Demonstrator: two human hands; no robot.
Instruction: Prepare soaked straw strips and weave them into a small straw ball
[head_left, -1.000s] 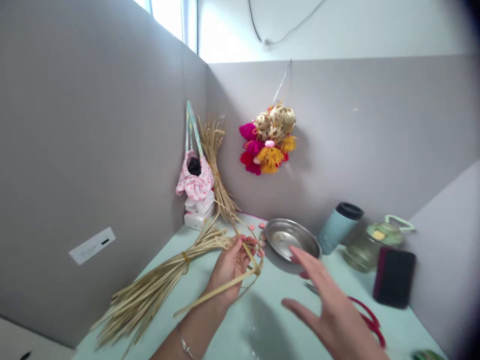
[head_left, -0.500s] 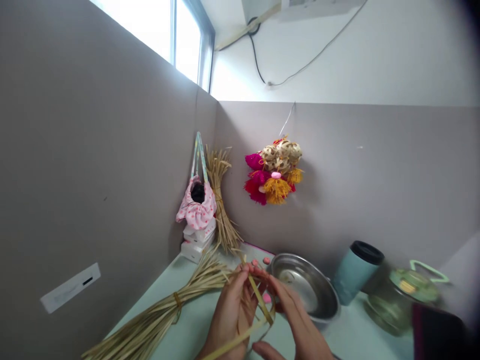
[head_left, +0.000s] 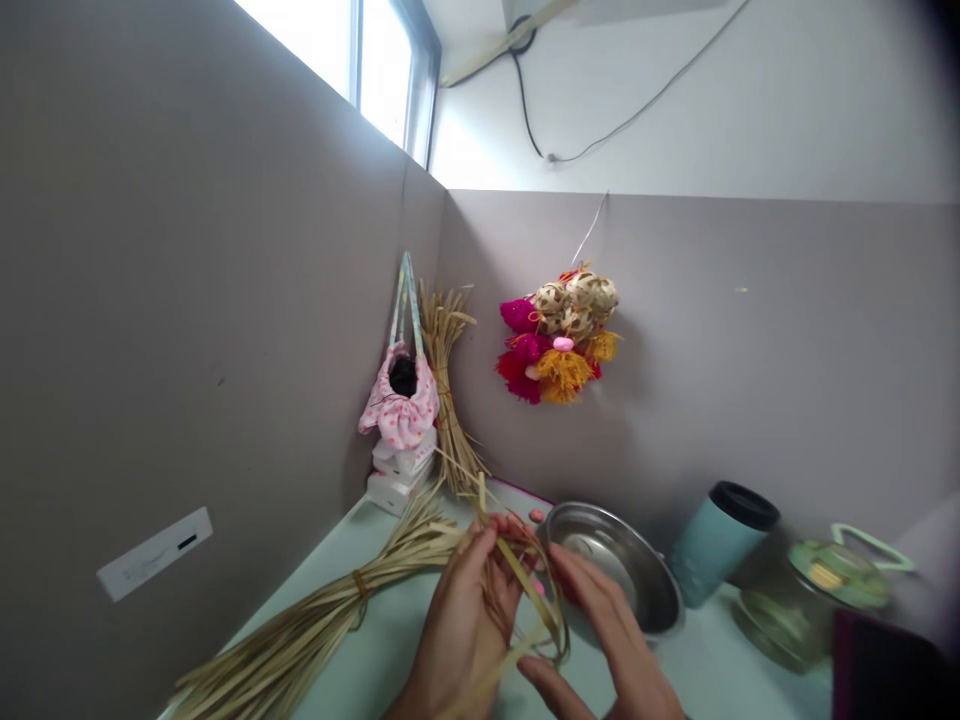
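Note:
Flat straw-coloured plant strips (head_left: 525,572) form a loose looped weave between my two hands at the front of the table. My left hand (head_left: 466,605) is closed on them, its thumb pressing the strips against the fingers. Beyond its fingertips a strip end sticks up. On the other side, my right hand (head_left: 611,630) has its thumb and fingers apart around the right edge of the loops. Its fingertips lie close to the strips, and contact is hard to make out. One blurred strip trails toward me below the hands.
A tied bundle of strips (head_left: 330,610) lies left; another bundle (head_left: 448,400) stands in the corner beside a pink dotted bag (head_left: 405,405) and white boxes (head_left: 397,485). Rightward are a metal basin (head_left: 667,600), blue tumbler (head_left: 721,545) and green jug (head_left: 802,610). Woven balls with tassels (head_left: 562,330) hang behind.
The loop of strips between my hands looks wider and bulges more to the right. My right hand has shifted slightly right, away from my left. The camera view has turned slightly.

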